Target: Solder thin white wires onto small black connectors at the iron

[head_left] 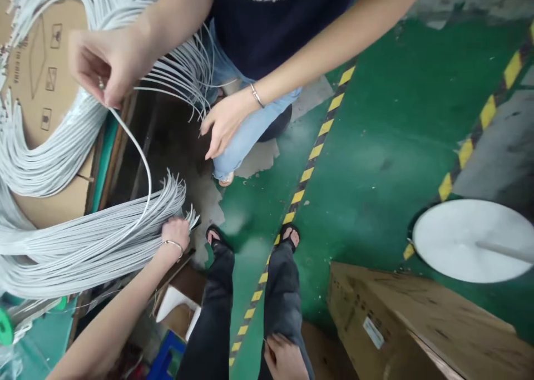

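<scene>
The person's right hand (286, 358) rests on the thigh of the dark trousers (281, 299), fingers loosely bent; whether it pinches anything I cannot tell. A cardboard box (375, 324) stands to the right. The left hand (176, 232), below a bracelet (173, 243), lies against the cut ends of a bundle of grey cables (95, 230) along the table's edge; its fingers are curled out of sight, so I cannot tell how firmly they close. Across from the person, a co-worker's raised hand (106, 71) pinches a single cable (139, 149), which droops down to the bundle. The co-worker's other hand (231, 118) hangs loosely, fingers parted. Farther along, more cables (67, 152) curve over flat cardboard (58, 52). Striped tape (321, 138) crosses the green floor (367, 146).
</scene>
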